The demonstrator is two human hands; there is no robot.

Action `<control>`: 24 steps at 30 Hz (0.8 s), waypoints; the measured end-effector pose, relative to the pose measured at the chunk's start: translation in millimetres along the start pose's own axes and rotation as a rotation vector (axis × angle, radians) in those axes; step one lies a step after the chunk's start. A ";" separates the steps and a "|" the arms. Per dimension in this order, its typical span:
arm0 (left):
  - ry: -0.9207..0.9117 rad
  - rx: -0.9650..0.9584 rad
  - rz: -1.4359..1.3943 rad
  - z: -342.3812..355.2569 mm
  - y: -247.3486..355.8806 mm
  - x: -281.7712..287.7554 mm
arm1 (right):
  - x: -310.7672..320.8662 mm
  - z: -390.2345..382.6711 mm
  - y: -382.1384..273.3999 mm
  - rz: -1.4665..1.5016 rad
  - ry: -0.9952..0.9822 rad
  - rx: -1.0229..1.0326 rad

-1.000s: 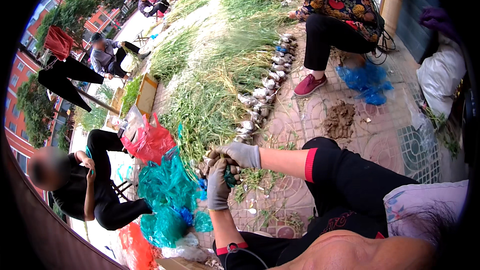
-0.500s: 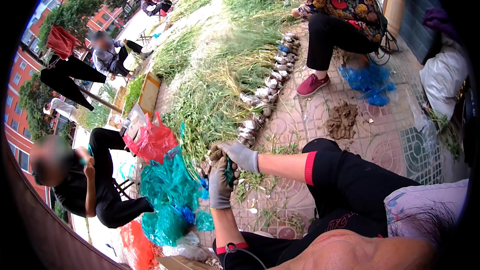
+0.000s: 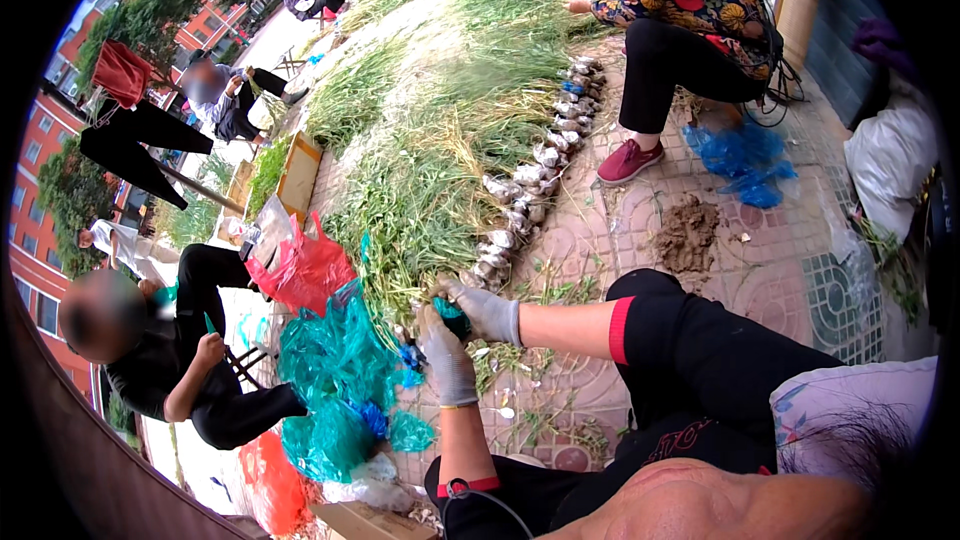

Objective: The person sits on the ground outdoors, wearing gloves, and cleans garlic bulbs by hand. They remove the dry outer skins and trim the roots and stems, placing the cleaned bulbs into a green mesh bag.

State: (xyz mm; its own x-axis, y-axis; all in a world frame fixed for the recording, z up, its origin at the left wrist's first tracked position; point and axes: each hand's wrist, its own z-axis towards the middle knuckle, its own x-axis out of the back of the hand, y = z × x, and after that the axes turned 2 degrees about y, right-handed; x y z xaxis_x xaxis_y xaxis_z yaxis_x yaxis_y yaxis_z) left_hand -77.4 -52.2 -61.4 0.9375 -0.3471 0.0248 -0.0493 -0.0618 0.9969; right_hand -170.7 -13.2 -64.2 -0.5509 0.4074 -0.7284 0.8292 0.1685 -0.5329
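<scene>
My gloved left hand [image 3: 443,362] and gloved right hand [image 3: 484,312] meet at the end of the row of plants. Between them is a dark teal plastic-wrapped bundle [image 3: 452,318], with the fingers of both hands closed around it. What lies inside the plastic is hidden. Just beyond the hands spread green leafy plants [image 3: 405,230]. Their root ends form a line of muddy, white-wrapped bundles [image 3: 515,215]. Left of my left hand lies a heap of teal plastic bags [image 3: 335,360].
A red plastic bag [image 3: 305,270] and an orange-edged box [image 3: 298,175] stand to the left. A person in black [image 3: 150,380] sits nearby. Another person [image 3: 690,40] in a floral top squats at upper right. Blue plastic [image 3: 745,160] and a mud pile [image 3: 687,233] lie on the paving.
The teal plastic now shows as a rounder bundle between my hands, and my left hand has turned slightly. The seated person in black has lowered a hand holding something green.
</scene>
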 end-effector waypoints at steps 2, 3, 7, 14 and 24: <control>-0.166 -0.078 0.154 -18.7 20.8 -15.4 | 8.4 0.6 0.1 0.021 0.071 0.116; -0.231 -0.019 0.087 -20.7 24.5 -14.6 | 1.9 -11.8 -0.6 0.009 0.108 0.167; 0.022 -0.164 0.384 1.1 25.6 2.8 | -3.5 -9.8 -6.7 -0.323 0.078 0.236; -0.282 0.061 -0.199 4.2 15.4 12.6 | 2.1 -0.6 -3.2 -0.411 0.090 0.170; -0.051 -0.144 0.041 -11.7 30.9 -14.4 | 22.7 13.0 -6.3 0.220 -0.263 -0.065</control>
State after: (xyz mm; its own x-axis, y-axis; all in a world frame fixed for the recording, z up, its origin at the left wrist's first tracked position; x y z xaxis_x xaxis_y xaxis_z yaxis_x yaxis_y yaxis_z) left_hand -88.4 -38.1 -30.1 0.9167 -0.3941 0.0657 -0.0338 0.0873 0.9956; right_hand -189.7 -16.7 -83.0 -0.3567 0.1965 -0.9133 0.9304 0.1624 -0.3285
